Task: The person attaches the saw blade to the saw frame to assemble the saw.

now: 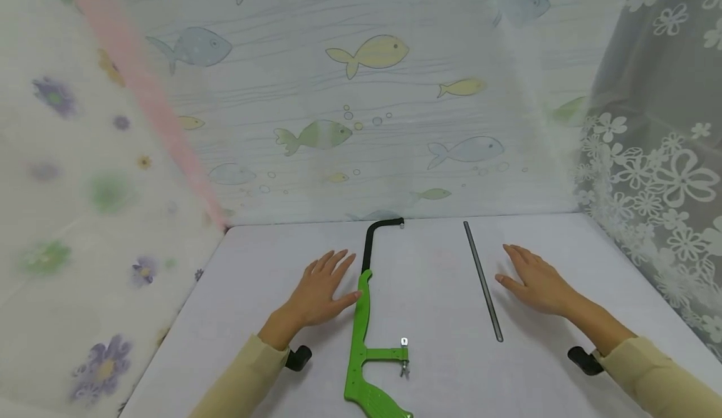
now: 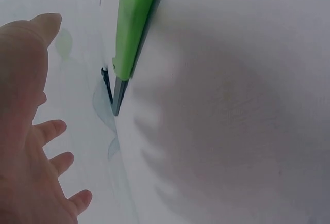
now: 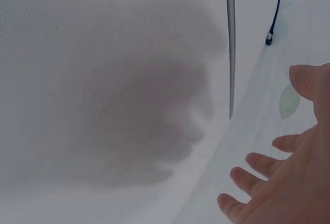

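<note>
A hacksaw frame point(image 1: 359, 336) with a green handle and a black bent front arm lies on the white table, with no blade fitted across it. A wing nut point(image 1: 404, 371) sits on its short green crosspiece. To the right lies a thin grey hacksaw blade point(image 1: 482, 280), apart from the frame. My left hand point(image 1: 318, 292) hovers beside the green frame, fingers spread, its thumb overlapping the frame's edge in the head view. In the left wrist view the frame point(image 2: 135, 25) is apart from the thumb. My right hand point(image 1: 538, 283) hangs, fingers extended, right of the blade point(image 3: 231, 48), holding nothing.
A white cloth covers the table point(image 1: 434, 380). Behind it hangs a curtain point(image 1: 389, 104) printed with fish. Flowered curtains point(image 1: 107, 261) close the left side, and a lace one point(image 1: 665, 180) the right. Both wrists wear black camera mounts point(image 1: 299, 358).
</note>
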`<state>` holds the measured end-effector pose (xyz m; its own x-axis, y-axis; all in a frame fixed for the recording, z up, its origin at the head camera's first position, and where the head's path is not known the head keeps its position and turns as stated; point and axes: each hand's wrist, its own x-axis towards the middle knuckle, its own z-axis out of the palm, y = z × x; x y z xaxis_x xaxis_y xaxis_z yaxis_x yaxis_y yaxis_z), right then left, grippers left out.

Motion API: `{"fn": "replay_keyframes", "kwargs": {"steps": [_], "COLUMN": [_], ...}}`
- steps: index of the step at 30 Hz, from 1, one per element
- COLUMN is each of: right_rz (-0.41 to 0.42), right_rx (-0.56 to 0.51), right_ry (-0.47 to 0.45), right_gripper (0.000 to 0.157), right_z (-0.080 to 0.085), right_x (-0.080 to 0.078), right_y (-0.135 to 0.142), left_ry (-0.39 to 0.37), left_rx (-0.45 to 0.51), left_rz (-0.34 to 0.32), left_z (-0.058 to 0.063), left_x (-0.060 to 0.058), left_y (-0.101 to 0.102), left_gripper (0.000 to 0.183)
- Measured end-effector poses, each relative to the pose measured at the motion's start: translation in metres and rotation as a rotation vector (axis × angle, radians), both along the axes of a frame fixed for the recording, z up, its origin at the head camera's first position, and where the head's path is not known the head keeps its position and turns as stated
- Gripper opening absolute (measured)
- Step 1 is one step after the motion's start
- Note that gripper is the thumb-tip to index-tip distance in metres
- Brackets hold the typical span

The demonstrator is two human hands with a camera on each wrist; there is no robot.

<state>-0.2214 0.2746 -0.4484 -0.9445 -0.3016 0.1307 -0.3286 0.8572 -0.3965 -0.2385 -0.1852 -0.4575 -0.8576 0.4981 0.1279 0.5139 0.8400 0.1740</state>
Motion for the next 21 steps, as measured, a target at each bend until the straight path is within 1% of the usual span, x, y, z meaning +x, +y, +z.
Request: {"fn": "replay_keyframes", "kwargs": {"steps": [4, 7, 12, 17, 21], "right_rz": [-0.013, -0.021, -0.016, -0.013, -0.041], "right_rx": [-0.027, -0.04, -0.1, -0.158, -0.186], "right_ry": [-0.021, -0.057, -0.108, -0.127, -0.14], "right_gripper": [0.074, 0.076, 0.08, 0.079, 0.078], "right_z": [-0.002, -0.002, -0.002, -0.001, -0.002], "right_x": [0.002, 0.004, 0.007, 0.009, 0.009], "right_y": [-0.004, -0.006, -0.009, -0.012, -0.014], "left_ry": [-0.029, -0.051, -0.064, -0.08, -0.102], "left_rx": [0.044, 0.073, 0.107, 0.142, 0.146], "left_rz": [-0.019, -0.036, -0.059, -0.083, -0.097], "left_z": [0.001, 0.001, -0.001, -0.004, -0.005], "left_x": [0.005, 0.009, 0.014, 0.017, 0.019], "left_y": [0.003, 0.004, 0.007, 0.009, 0.012], "left_gripper": [0.081, 0.08, 0.077, 0.073, 0.072]}}
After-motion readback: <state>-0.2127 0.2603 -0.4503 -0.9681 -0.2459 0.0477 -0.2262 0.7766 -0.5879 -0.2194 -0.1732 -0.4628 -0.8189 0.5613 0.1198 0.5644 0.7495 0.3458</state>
